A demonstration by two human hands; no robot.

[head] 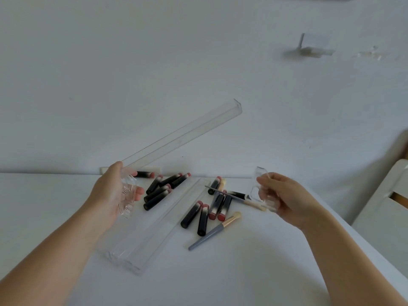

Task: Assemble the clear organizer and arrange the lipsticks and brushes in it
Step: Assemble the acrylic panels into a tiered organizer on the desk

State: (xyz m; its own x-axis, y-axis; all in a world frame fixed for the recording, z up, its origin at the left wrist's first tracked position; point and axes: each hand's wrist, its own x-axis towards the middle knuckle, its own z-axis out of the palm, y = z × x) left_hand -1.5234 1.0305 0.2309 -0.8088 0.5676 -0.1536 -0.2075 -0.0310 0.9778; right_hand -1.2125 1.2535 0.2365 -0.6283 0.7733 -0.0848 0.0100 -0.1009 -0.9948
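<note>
Gripping a clear tray whose long axis ran toward two o'clock, the left hand faced the right hand, which pinched a clear end piece at three o'clock.

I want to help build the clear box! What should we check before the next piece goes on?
1. Left hand grips long clear tray: ok.
2. Right hand holds small clear end piece: ok.
3. Two more clear trays lie ready on the white table: ok.
4. Lipsticks kept out of trays: ok.
5. Slots lined up: cannot tell.
</note>
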